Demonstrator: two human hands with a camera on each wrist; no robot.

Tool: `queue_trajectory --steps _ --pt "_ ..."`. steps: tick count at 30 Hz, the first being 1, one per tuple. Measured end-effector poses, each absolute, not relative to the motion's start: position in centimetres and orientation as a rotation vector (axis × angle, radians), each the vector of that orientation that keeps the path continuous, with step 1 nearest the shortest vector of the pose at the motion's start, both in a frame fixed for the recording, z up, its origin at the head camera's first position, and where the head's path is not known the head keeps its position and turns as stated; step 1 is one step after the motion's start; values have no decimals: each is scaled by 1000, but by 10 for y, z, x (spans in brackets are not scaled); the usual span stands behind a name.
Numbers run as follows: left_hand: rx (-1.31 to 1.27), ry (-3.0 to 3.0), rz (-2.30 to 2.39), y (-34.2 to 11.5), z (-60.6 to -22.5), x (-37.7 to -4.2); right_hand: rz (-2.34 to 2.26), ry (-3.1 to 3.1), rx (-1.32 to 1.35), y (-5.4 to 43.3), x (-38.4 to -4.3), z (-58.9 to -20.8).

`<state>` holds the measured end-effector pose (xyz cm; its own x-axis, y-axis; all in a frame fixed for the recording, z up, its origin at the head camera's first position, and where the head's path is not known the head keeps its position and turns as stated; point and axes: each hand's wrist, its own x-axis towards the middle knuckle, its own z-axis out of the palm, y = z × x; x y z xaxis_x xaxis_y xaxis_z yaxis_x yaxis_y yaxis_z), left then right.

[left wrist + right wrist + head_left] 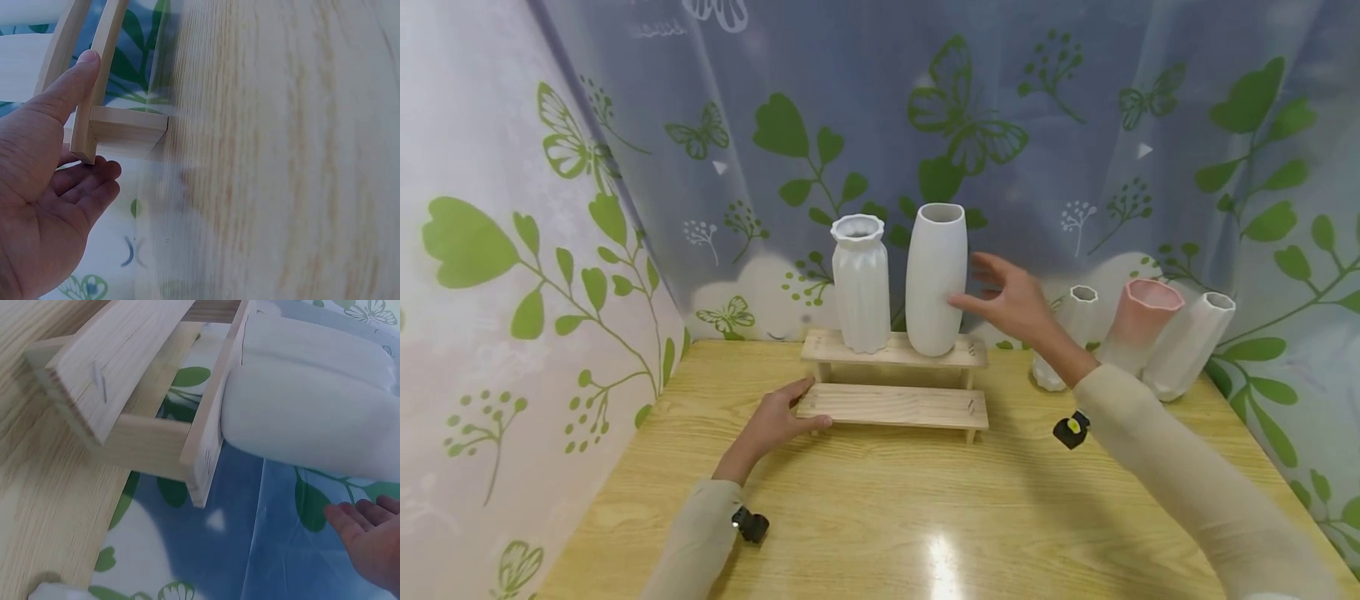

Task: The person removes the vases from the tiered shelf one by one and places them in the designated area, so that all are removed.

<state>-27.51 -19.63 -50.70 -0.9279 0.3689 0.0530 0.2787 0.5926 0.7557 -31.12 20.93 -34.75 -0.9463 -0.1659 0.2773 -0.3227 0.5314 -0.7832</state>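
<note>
A two-step wooden stand (891,406) sits on the table, bearing two white vases on its upper step. My left hand (778,419) holds the left end of the lower step; in the left wrist view, the thumb lies on the board (103,75) and the fingers bend by its end. On the right of the upper step stands a smooth tall vase (936,283). Beside it my right hand (1011,304) has its fingers spread, the thumb tip at the vase's side. The right wrist view shows those fingers apart from this vase (300,419). To its left is a ribbed vase (861,292) with a scalloped rim.
Behind my right forearm, at the table's right, are a slim white vase (1081,310), a pink-and-white vase (1138,329) and a tilted white vase (1191,346). A leaf-patterned curtain (850,92) hangs behind the wooden table (865,517) and along its sides.
</note>
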Motion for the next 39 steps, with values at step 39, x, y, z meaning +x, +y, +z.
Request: queue_trajectory --steps 39 --pt "544 2713 1265 -197 -510 -276 1453 -2555 364 177 -321 -355"
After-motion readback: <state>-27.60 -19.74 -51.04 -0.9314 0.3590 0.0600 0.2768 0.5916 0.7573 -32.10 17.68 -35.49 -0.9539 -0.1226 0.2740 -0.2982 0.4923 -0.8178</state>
